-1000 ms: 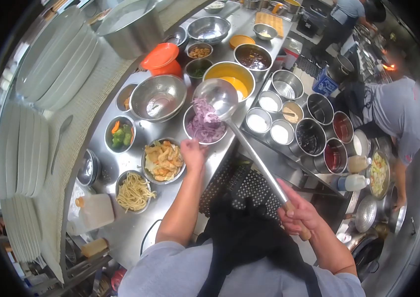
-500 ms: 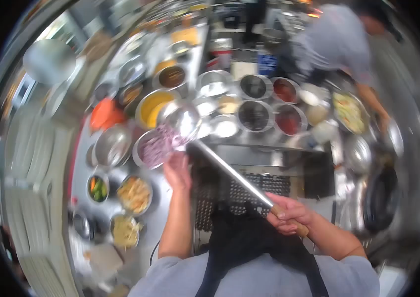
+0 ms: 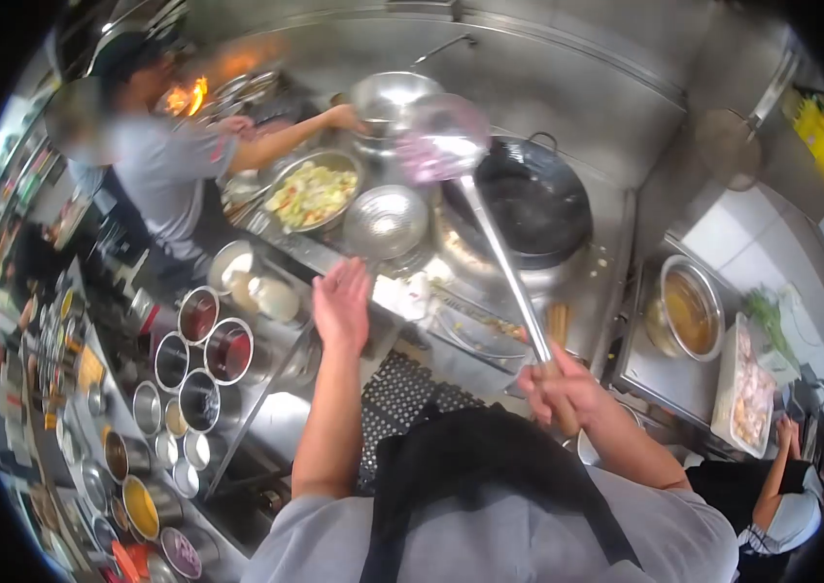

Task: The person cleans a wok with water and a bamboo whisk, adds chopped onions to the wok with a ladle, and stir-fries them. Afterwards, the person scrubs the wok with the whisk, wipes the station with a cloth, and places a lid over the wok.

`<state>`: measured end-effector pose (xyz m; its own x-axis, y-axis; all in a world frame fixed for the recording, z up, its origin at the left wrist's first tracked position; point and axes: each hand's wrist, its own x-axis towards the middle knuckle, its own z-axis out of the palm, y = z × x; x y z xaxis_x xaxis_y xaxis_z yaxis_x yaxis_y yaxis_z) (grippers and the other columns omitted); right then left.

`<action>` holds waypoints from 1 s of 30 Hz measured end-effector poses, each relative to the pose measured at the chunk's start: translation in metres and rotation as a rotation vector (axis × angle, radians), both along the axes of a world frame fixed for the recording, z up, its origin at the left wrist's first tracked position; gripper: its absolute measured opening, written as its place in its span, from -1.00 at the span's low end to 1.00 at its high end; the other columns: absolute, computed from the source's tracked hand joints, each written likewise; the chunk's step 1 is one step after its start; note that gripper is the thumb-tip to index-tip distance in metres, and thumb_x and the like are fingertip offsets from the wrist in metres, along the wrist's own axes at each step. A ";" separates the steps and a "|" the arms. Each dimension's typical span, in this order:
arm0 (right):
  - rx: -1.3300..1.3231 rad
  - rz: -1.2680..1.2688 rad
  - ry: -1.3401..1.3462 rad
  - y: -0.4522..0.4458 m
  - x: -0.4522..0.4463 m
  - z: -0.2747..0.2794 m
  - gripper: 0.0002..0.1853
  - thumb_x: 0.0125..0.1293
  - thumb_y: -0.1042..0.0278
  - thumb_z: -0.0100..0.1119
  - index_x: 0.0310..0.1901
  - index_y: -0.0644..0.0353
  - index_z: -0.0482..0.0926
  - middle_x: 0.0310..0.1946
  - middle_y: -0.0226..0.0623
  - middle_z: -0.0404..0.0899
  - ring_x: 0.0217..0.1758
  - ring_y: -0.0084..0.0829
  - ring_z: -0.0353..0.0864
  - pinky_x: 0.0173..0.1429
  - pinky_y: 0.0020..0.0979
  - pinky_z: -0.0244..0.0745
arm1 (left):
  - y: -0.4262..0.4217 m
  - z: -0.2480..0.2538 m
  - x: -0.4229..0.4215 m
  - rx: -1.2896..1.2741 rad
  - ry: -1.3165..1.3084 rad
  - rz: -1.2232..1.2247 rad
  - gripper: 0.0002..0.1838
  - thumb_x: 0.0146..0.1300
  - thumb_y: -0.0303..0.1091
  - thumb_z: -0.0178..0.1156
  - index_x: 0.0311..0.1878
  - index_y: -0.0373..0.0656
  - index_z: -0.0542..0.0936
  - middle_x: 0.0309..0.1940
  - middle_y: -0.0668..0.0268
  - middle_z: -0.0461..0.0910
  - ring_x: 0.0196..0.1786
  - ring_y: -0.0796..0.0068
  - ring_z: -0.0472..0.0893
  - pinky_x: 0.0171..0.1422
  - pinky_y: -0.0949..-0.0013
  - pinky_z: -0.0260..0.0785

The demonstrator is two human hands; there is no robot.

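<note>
Two bare hands are showing in the head view, the only one. The right hand (image 3: pixel 560 394) is clamping its fingers around the wooden handle of a long ladle (image 3: pixel 496 251), whose shaft is slanting up and forward. The ladle's bowl is carrying sliced purple onion (image 3: pixel 425 155), blurred, and is overlapping the near-left rim of a black wok (image 3: pixel 540 216); how high it is hanging cannot be told. The left hand (image 3: pixel 342 303) is standing raised and open, its fingers stretched out, well apart from the ladle. Beyond that hand, a round strainer (image 3: pixel 386 222) is lying between the wok and a pan of chopped vegetables (image 3: pixel 313 194). At the upper left, a co-worker (image 3: pixel 164 180) is stretching one arm toward a shiny steel pan (image 3: pixel 394 95), near flames (image 3: pixel 188 97). Lower left, pots of red sauce (image 3: pixel 229 350) are standing grouped with others. On the right, a pot of brown liquid (image 3: pixel 692 306) is sitting on a steel tabletop (image 3: pixel 663 367), with a white tub of pale meat (image 3: pixel 747 403) resting near it.
</note>
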<state>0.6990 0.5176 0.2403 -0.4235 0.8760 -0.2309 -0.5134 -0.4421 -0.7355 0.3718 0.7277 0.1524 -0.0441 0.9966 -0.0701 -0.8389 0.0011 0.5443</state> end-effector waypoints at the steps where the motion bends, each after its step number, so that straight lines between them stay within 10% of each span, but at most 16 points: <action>1: -0.088 -0.061 0.034 0.009 0.015 -0.008 -0.04 0.26 0.50 0.23 0.57 -0.22 -0.11 -0.26 -0.20 0.45 -0.60 -0.44 0.43 -0.53 -0.35 0.39 | 0.011 0.005 0.030 0.028 0.019 -0.087 -0.33 0.60 0.07 -0.28 0.37 -0.43 0.28 0.40 -0.19 0.31 0.49 -0.08 0.28 0.59 -0.01 0.11; 5: -0.094 -0.435 -1.093 0.101 0.063 -0.083 -0.10 0.32 0.44 0.13 0.60 -0.20 -0.12 -0.24 -0.20 0.52 -0.45 -0.33 0.53 -0.47 -0.32 0.51 | 0.035 0.006 0.103 0.141 0.497 -0.327 -0.47 0.54 -0.02 -0.04 0.28 -0.31 0.41 0.26 -0.02 0.50 0.36 0.05 0.46 0.45 0.08 0.28; 10: 0.075 -0.447 -1.807 0.154 0.128 -0.141 -0.06 0.30 0.40 0.09 0.60 -0.32 -0.21 -0.17 0.12 0.67 -0.23 0.05 0.71 -0.06 -0.03 0.59 | 0.039 -0.066 0.108 0.521 1.577 -0.561 -0.63 0.37 -0.22 0.22 0.15 -0.22 0.57 -0.11 0.17 0.67 -0.05 0.35 0.65 0.15 0.31 0.47; 14: -0.013 -0.551 -1.657 0.148 0.093 -0.088 -0.08 0.32 0.36 0.07 0.59 -0.37 -0.21 -0.10 0.19 0.66 0.01 0.20 0.64 0.15 0.04 0.49 | 0.014 -0.205 0.035 0.453 1.512 -0.828 -0.67 0.36 -0.21 0.23 0.02 -0.26 0.62 -0.20 0.15 0.69 -0.13 0.32 0.67 0.05 0.27 0.50; 16: -0.039 -0.472 -1.613 0.146 0.078 -0.066 -0.07 0.30 0.36 0.13 0.59 -0.35 -0.16 0.00 0.23 0.62 0.11 0.20 0.59 0.23 0.00 0.46 | -0.007 -0.278 -0.023 0.117 1.585 -1.052 -0.65 0.36 -0.09 0.10 -0.07 -0.17 0.66 -0.17 -0.04 0.64 0.01 -0.04 0.64 0.14 0.08 0.47; 18: 0.127 -0.437 -1.611 0.134 0.079 -0.090 -0.07 0.28 0.37 0.16 0.59 -0.34 -0.12 0.07 0.24 0.58 0.14 0.18 0.58 0.26 -0.04 0.46 | -0.031 -0.445 -0.123 0.719 2.055 -1.146 -0.57 0.26 -0.13 0.24 0.07 -0.24 0.60 -0.12 -0.04 0.67 -0.05 0.07 0.68 0.01 0.15 0.51; 19: 0.107 -0.403 -1.605 0.132 0.071 -0.106 -0.06 0.28 0.38 0.18 0.59 -0.34 -0.11 0.10 0.24 0.56 0.17 0.18 0.57 0.28 -0.06 0.45 | -0.048 -0.392 -0.137 -0.155 1.946 -1.397 -0.54 0.17 -0.21 0.27 0.11 -0.20 0.60 -0.07 -0.03 0.66 0.03 0.10 0.66 0.09 0.14 0.50; 20: 0.087 -0.364 -1.602 0.130 0.063 -0.121 -0.06 0.27 0.39 0.19 0.59 -0.33 -0.11 0.14 0.23 0.54 0.19 0.18 0.56 0.30 -0.08 0.44 | -0.062 -0.383 -0.168 -0.375 1.906 -1.455 -0.56 0.16 -0.20 0.28 0.08 -0.20 0.62 -0.08 -0.02 0.66 0.03 0.11 0.66 0.09 0.14 0.51; 26: -0.170 -0.340 -1.529 0.147 0.062 -0.109 -0.06 0.28 0.39 0.17 0.61 -0.22 -0.14 0.23 0.23 0.49 0.24 0.21 0.51 0.36 -0.09 0.40 | -0.031 -0.399 -0.228 -0.518 1.900 -1.445 -0.66 0.12 -0.18 0.33 -0.10 -0.16 0.70 -0.08 0.06 0.70 0.00 0.16 0.69 0.09 0.15 0.53; 30: -0.357 -0.420 -1.647 0.177 0.049 -0.087 -0.07 0.29 0.39 0.16 0.61 -0.16 -0.13 0.21 0.25 0.50 0.22 0.17 0.53 0.35 -0.13 0.40 | 0.028 -0.467 -0.175 -0.127 2.143 -1.350 -0.72 0.09 -0.16 0.36 -0.21 -0.14 0.75 -0.09 0.12 0.72 -0.01 0.20 0.71 0.09 0.16 0.55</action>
